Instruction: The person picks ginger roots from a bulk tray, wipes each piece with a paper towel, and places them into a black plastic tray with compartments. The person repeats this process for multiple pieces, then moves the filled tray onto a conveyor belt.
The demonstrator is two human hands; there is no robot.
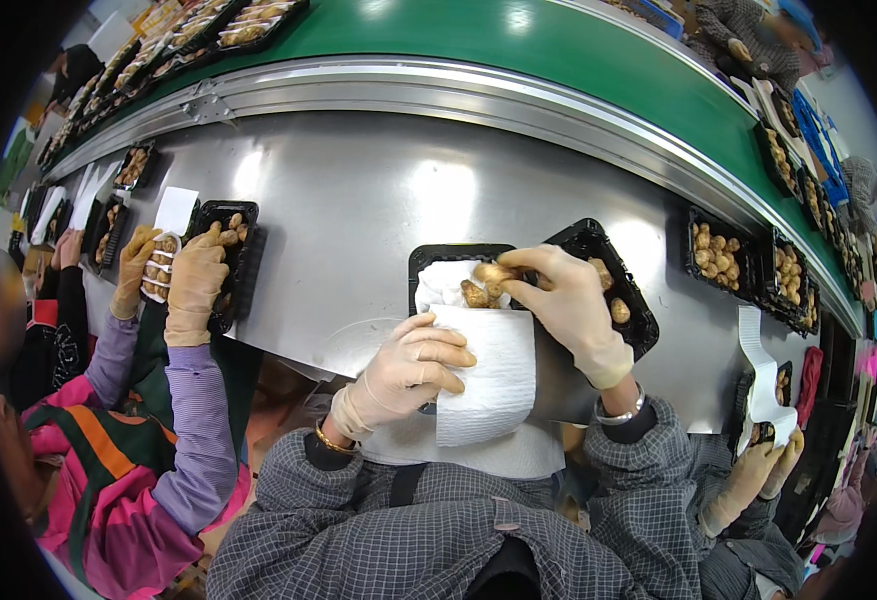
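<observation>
one long green conveyor belt (518, 40) curves above one steel counter (358, 190). two black trays sit before the person: a paper-lined tray (438, 262) and a second tray (618, 290) just right. one white paper sheet (488, 380) lies under the left hand (403, 370), fingers spread. the right hand (563, 300) pinches one brownish root piece (493, 271) over the lined tray, hiding its right edge.

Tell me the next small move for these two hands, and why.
Probably lower the piece in the right hand onto the white paper in the black tray, beside the pieces already there. The hand hovers over that tray holding a brown piece, while the left hand rests on the paper's loose flap.
</observation>
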